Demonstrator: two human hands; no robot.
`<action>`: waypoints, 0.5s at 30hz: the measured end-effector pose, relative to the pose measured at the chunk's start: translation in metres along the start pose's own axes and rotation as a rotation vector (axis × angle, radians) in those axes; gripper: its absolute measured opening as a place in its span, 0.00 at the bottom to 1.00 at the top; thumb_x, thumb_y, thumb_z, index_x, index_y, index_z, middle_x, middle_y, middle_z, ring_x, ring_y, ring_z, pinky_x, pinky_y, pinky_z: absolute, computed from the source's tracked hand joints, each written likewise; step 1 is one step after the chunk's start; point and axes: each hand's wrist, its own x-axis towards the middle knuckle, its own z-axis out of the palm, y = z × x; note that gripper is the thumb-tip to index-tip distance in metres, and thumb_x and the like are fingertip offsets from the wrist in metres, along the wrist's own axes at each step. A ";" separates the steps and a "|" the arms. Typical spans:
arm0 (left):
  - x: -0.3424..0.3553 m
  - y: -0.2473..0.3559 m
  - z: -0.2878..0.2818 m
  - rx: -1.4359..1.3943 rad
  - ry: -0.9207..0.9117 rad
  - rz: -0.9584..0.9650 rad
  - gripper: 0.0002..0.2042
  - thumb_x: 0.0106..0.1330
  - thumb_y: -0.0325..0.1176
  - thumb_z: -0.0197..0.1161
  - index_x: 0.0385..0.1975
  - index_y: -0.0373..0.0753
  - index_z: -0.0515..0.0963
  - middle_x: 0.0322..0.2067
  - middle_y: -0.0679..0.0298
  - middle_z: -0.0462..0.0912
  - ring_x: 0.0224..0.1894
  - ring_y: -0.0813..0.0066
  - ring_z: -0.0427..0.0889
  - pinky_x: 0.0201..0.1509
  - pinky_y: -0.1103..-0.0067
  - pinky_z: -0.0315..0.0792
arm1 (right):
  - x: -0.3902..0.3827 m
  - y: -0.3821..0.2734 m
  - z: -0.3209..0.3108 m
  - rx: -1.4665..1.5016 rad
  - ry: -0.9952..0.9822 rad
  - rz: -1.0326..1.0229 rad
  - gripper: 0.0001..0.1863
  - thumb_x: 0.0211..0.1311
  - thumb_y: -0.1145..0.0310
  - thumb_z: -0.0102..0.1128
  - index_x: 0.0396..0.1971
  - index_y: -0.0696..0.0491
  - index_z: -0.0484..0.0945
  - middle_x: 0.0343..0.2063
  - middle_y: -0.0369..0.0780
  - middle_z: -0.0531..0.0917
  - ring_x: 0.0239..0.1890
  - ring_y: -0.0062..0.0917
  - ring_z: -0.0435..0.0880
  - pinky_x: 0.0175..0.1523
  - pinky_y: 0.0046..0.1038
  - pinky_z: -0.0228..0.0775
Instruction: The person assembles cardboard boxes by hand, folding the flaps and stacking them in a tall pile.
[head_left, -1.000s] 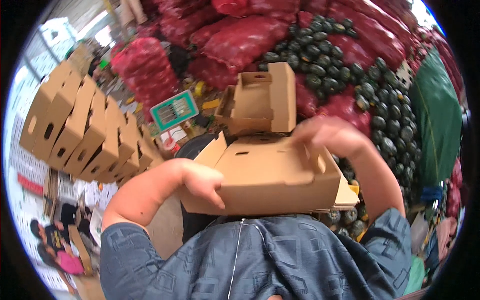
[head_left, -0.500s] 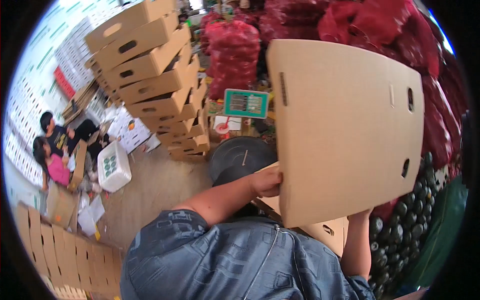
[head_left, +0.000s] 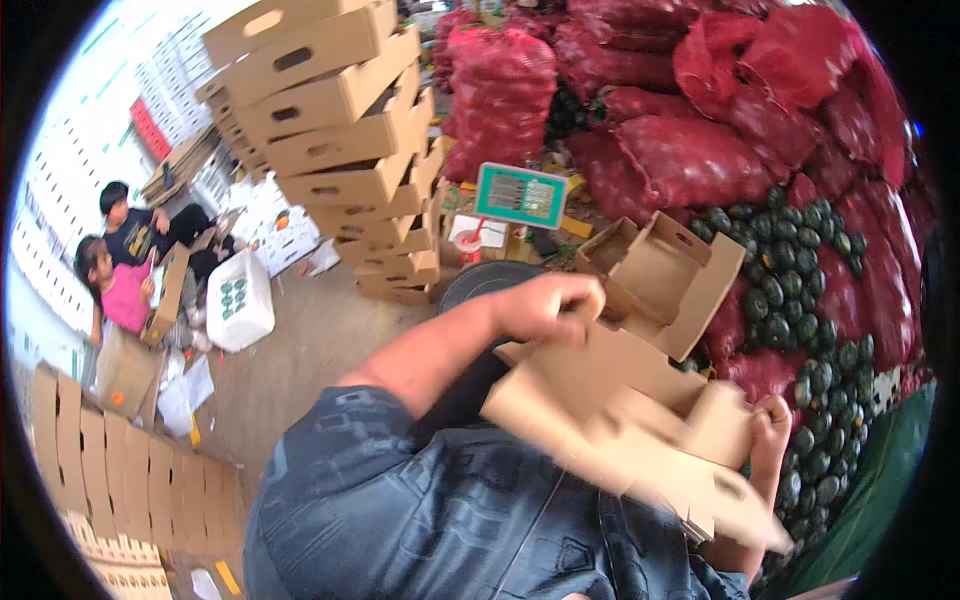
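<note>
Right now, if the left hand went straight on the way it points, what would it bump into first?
Probably the open cardboard box beyond the left hand, though depth is unclear: the box may sit lower, letting the hand pass above it.

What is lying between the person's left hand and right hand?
In the head view, a blurred, partly folded cardboard piece lies between the left hand and the right hand.

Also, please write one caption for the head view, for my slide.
Left hand and right hand at a partly folded cardboard box, with red sacks and dark green produce beyond.
</note>
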 end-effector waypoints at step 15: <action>-0.013 0.026 0.047 -0.746 0.577 -0.470 0.19 0.65 0.27 0.58 0.55 0.37 0.69 0.46 0.61 0.77 0.52 0.70 0.74 0.57 0.74 0.69 | -0.061 -0.042 0.087 0.486 0.302 0.252 0.29 0.58 0.78 0.54 0.62 0.56 0.62 0.53 0.39 0.74 0.52 0.26 0.74 0.59 0.25 0.63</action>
